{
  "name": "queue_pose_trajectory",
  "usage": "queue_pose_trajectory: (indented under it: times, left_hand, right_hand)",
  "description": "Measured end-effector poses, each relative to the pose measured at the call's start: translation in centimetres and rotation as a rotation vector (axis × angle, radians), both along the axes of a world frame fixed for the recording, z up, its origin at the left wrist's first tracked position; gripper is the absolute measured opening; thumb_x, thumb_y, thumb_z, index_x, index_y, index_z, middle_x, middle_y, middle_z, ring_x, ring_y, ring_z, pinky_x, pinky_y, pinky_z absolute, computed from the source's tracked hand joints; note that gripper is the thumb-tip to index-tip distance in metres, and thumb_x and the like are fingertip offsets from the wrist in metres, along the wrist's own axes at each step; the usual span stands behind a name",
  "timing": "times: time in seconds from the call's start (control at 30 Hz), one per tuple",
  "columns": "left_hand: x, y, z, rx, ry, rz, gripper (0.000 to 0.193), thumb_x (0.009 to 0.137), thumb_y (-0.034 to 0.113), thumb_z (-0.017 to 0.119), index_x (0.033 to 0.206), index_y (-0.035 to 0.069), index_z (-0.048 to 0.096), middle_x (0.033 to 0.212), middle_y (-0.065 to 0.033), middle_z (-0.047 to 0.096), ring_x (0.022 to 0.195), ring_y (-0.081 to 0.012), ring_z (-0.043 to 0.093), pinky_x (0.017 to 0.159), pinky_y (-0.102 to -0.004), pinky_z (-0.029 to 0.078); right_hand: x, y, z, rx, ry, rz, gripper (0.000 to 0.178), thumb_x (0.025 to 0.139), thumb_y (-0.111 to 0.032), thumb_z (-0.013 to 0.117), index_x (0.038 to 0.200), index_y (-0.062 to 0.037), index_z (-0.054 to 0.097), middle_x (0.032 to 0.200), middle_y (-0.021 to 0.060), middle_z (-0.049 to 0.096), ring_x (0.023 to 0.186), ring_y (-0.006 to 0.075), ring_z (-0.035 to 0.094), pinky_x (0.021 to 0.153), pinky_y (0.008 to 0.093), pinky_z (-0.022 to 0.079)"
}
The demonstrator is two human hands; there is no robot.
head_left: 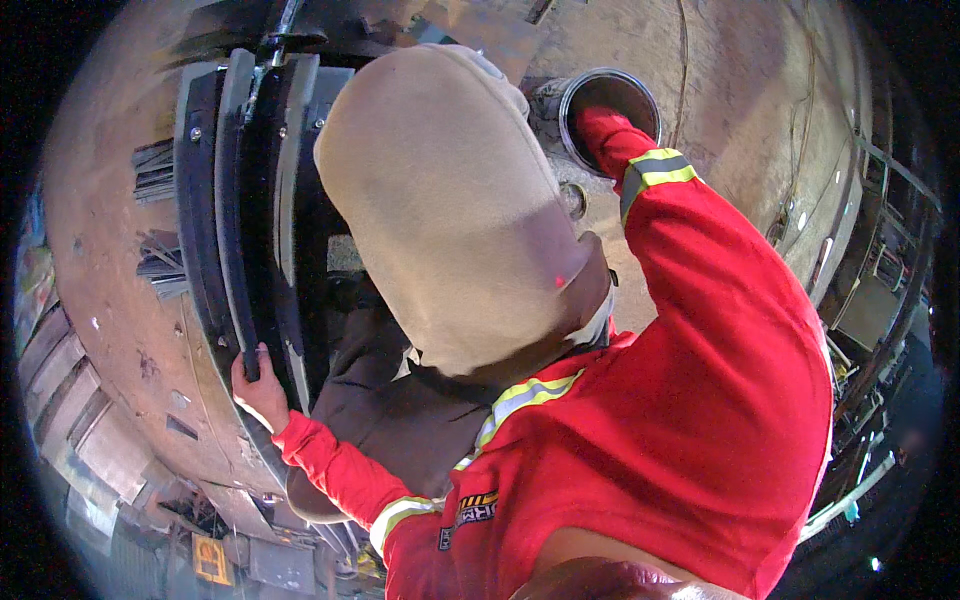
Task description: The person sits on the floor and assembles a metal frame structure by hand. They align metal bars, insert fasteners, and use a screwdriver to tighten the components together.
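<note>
My left hand (262,392) is closed round the upright edge of a long dark steel beam (236,200), with the thumb on one side and fingers on the other. Pale bolts dot the beam, and grey flanges run along its length. My right arm, in a red sleeve (650,230) with reflective bands, reaches down into a dark round bucket (655,110). The bucket's wall and the cuff hide the right hand, so its fingers and anything in them cannot be seen. Between my arms rises my bent knee in tan trousers (440,200).
A small round container (573,200) stands beside the bucket. Bundles of thin dark metal strips (155,172) lie left of the beam on the brown floor (120,300). Cables (683,70) cross the floor at far right. A yellow object (211,560) sits at lower left.
</note>
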State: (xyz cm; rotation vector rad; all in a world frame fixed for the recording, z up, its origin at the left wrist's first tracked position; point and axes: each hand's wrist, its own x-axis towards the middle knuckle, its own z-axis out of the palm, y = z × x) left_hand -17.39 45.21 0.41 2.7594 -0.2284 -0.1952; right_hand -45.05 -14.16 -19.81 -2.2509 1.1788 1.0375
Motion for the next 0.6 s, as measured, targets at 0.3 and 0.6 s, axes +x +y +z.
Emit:
queue_pose_trajectory:
  times: [0.3, 0.6]
  left_hand:
    - [-0.01, -0.27, 0.16, 0.047, -0.023, -0.023, 0.028, 0.079, 0.021, 0.075, 0.093, -0.002, 0.066, 0.083, -0.0131, 0.067, 0.071, -0.0229, 0.061, 0.069, -0.0328, 0.048]
    - [0.06, -0.15, 0.07, 0.052, -0.001, -0.004, 0.032, 0.078, 0.022, 0.075, 0.094, -0.003, 0.066, 0.085, -0.0139, 0.068, 0.074, -0.0224, 0.062, 0.072, -0.0325, 0.048]
  right_hand:
    - [0.0, 0.47, 0.32, -0.009, 0.013, -0.004, 0.04, 0.092, -0.034, 0.045, 0.121, -0.0115, 0.061, 0.125, 0.0182, 0.057, 0.118, 0.0369, 0.052, 0.099, 0.0425, 0.041]
    - [0.0, 0.87, 0.55, -0.012, 0.014, -0.009, 0.04, 0.092, -0.033, 0.044, 0.123, -0.0116, 0.06, 0.127, 0.0178, 0.056, 0.119, 0.0363, 0.052, 0.1, 0.0423, 0.041]
